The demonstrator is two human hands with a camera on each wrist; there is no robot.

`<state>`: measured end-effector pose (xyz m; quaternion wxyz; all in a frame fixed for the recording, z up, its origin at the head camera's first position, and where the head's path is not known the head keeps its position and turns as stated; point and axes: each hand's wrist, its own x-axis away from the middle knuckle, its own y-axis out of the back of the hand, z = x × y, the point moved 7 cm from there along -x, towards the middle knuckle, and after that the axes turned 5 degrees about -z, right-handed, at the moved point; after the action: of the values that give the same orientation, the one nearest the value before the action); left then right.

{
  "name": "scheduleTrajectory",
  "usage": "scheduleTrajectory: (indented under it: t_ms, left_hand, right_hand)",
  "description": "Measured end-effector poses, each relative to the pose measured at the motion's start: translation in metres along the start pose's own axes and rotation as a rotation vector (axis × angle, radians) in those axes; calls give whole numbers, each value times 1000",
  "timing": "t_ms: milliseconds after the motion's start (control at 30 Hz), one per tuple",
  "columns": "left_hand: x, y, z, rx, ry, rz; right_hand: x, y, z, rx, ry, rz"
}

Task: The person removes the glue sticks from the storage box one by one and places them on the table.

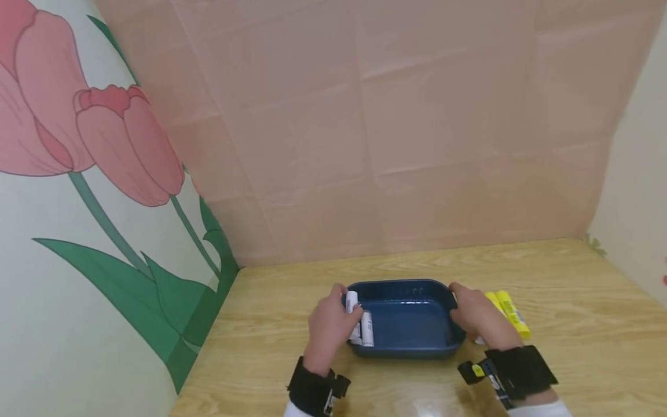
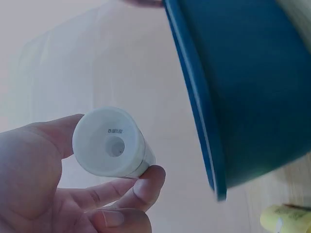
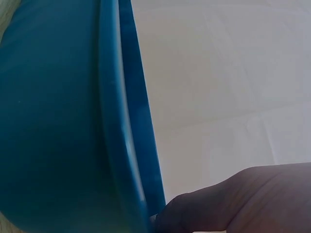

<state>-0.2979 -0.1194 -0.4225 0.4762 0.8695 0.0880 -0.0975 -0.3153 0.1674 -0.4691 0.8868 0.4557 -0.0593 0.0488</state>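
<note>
My left hand (image 1: 333,321) pinches a white glue stick (image 2: 114,143) between thumb and fingers, its round base toward the wrist camera. It is over the left end of a dark blue rectangular dish (image 1: 409,351). A second white stick (image 1: 367,329) stands inside the dish by the left wall, and another white piece beside it is partly hidden by the hand. My right hand (image 1: 482,315) grips the dish's right end, with the thumb (image 3: 194,211) at the rim in the right wrist view; its other fingers are mostly hidden.
Yellow glue sticks (image 1: 513,314) lie on the wooden table (image 1: 271,324) just right of my right hand, partly covered by it. Brown paper (image 1: 391,145) hangs behind the table, and a wall with painted tulips (image 1: 130,139) stands at the left.
</note>
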Motion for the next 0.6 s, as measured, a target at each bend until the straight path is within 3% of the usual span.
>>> scheduleTrajectory:
  t_ms: [233,600]
  left_hand:
    - [-5,6,9,43,64,42]
    - [-3,16,13,9,72,47]
  right_hand:
    - [-1,2,-1,-25,-3,0]
    - [-2,0,-2,-20,-7,13]
